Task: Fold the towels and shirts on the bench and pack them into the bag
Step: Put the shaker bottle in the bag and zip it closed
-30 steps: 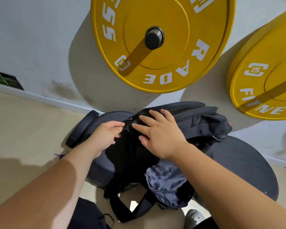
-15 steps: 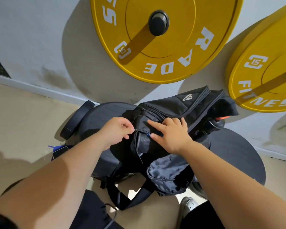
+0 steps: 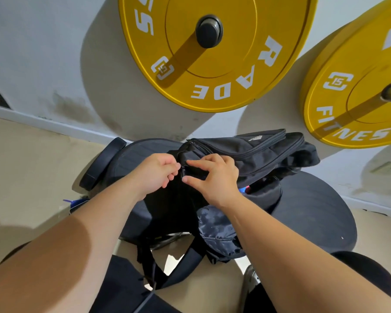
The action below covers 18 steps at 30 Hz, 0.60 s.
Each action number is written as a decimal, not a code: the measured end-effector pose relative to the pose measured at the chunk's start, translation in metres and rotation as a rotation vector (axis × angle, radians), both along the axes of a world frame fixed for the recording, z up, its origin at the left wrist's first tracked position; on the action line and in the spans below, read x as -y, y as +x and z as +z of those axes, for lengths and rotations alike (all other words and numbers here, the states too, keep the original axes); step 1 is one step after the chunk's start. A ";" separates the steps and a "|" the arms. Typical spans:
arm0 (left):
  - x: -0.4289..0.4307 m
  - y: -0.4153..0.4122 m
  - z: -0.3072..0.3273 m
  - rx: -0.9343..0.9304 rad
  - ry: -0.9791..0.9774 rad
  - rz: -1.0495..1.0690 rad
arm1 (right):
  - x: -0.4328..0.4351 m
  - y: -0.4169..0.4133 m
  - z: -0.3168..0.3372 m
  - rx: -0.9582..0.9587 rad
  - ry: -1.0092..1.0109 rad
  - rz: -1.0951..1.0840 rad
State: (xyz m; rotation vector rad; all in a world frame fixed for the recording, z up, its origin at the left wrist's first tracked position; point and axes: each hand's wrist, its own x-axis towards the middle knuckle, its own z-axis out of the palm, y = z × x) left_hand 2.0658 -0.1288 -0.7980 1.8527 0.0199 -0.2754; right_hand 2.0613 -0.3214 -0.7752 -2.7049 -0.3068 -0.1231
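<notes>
Bag (image 3: 264,152): black, lying on its side across the bench (image 3: 314,213), with its top end towards my hands and a white logo on the upper face.
Left hand (image 3: 155,175): fingers curled in, thumb and forefinger pinched together on the bag at the end of its zip (image 3: 182,170). I cannot make out whether I have the pull itself or the cloth beside it.
Right hand (image 3: 215,179): forefinger above and thumb below, clamped on a fold of the bag just right of the zip end. My other fingers are bent loosely over the bag's side.
Hands together: nearly touching, with only the zip end between them.
Bench: black and padded, standing against the wall (image 3: 43,53), with a round end pad (image 3: 102,163) sticking out on the left.
Strap (image 3: 185,263): black, hanging in a loop off the front edge of the bench, below my arms.
Navy cloth (image 3: 217,229): shiny and crumpled, drooping over the front edge under my right wrist. I cannot tell if it is part of the bag.
Plates: two yellow weight plates on wall pegs, one (image 3: 212,71) above the bag, one (image 3: 348,109) at the right edge.
Floor (image 3: 20,166): beige, left of the bench.
Shoe (image 3: 251,281): grey, low in the frame beside my right forearm.
</notes>
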 end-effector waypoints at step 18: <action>0.008 0.018 -0.009 0.251 0.212 -0.192 | 0.006 0.012 0.005 -0.017 0.276 0.046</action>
